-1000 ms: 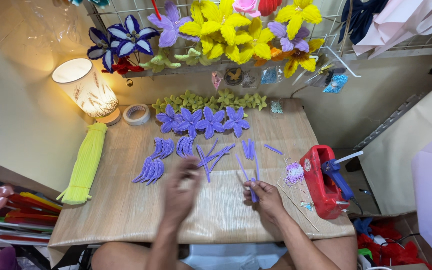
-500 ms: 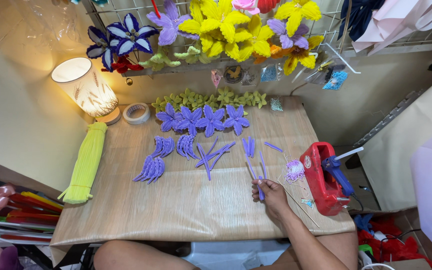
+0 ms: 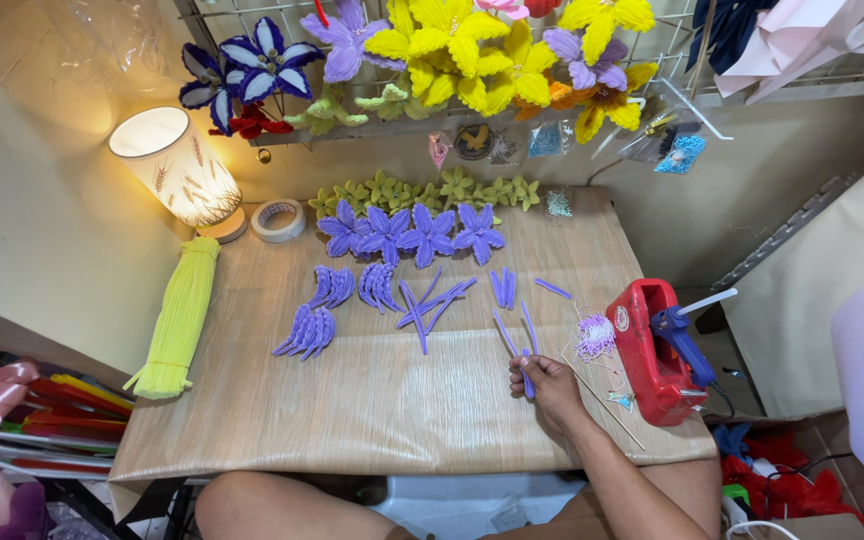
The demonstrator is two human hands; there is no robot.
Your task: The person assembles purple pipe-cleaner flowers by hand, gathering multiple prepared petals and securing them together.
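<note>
A right hand (image 3: 552,385) pinches one purple strip (image 3: 526,378) near the front right of a wood-grain table (image 3: 352,410); the left hand is out of view. Four finished purple flowers (image 3: 412,232) lie in a row toward the back edge, with a line of small green flowers (image 3: 422,190) behind them, too crowded to count. Three fans of purple petals (image 3: 337,300) sit mid-table, beside a loose scatter of purple strips (image 3: 432,302) and a pair (image 3: 502,287) lying side by side. One roll of tape (image 3: 278,220) and one lit lamp (image 3: 174,165) stand at the back left corner, and one bundle of yellow stems (image 3: 180,320) runs along the left edge. One red stand (image 3: 647,350) holding a blue glue gun (image 3: 687,340) rests at the right edge. Above, a wire rack (image 3: 752,85) carries yellow, purple and dark blue flowers against a beige wall.
</note>
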